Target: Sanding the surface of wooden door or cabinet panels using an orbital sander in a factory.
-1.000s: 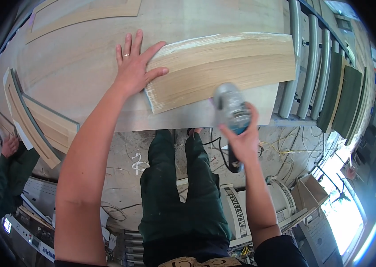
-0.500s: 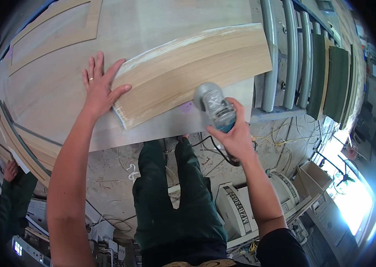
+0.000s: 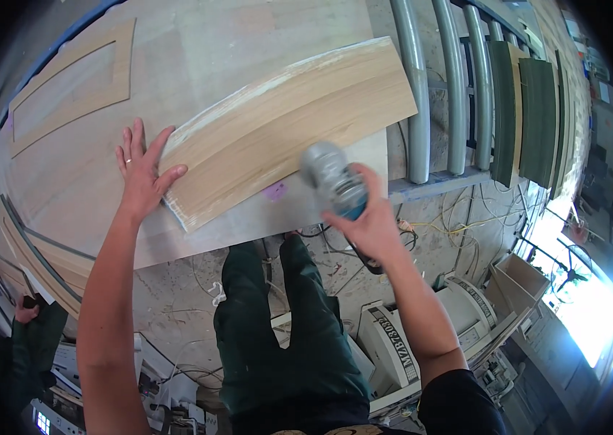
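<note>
A long, slightly arched wooden panel (image 3: 285, 119) lies on the table, with whitish streaks along its far edge and left end. My left hand (image 3: 146, 174) rests at the panel's left end, fingers spread, thumb and forefinger at its edges; a ring is on one finger. In my right hand (image 3: 372, 225) is a corded handheld sander (image 3: 343, 185) with a rounded grey head and a teal body, somewhat blurred. Its head overlaps the panel's near edge right of the middle; whether it touches the wood I cannot tell.
A thin wooden frame (image 3: 122, 80) lies at the far left, with curved strips (image 3: 38, 250) nearer. Metal rollers (image 3: 411, 94) adjoin the table on the right, with dark green pieces (image 3: 538, 123) beyond. Cables (image 3: 459, 217) trail over the floor. Another person's hand (image 3: 26, 312) shows at left.
The view has shifted, so the table and panel appear further left. Against the panel, the sander has moved slightly right along the near edge. My left hand keeps its place on the panel's end.
</note>
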Demonstrator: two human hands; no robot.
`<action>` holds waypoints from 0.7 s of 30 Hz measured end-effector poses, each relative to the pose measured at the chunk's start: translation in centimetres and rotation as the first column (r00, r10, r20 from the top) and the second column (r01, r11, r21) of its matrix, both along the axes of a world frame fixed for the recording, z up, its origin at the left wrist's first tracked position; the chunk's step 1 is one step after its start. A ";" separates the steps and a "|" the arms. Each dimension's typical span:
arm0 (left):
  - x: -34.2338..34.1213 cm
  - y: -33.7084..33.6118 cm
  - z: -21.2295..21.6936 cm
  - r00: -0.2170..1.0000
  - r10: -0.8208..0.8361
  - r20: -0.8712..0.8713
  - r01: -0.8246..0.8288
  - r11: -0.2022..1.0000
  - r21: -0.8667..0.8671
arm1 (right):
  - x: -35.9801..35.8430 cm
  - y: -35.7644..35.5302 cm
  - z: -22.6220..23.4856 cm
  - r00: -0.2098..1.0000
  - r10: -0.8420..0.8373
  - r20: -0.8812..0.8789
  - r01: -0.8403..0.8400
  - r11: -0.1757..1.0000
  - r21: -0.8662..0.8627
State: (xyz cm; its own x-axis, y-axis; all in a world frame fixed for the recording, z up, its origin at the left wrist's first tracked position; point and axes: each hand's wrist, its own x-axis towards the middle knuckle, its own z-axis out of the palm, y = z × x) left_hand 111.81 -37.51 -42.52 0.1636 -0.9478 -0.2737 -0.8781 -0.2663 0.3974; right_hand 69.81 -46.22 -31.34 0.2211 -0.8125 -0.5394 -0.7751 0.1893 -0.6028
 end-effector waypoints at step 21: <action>0.7 0.4 -0.5 0.997 -0.044 0.056 0.044 0.999 0.003 | -12.7 -10.9 -2.0 0.991 -0.131 -0.001 0.129 0.975 -0.183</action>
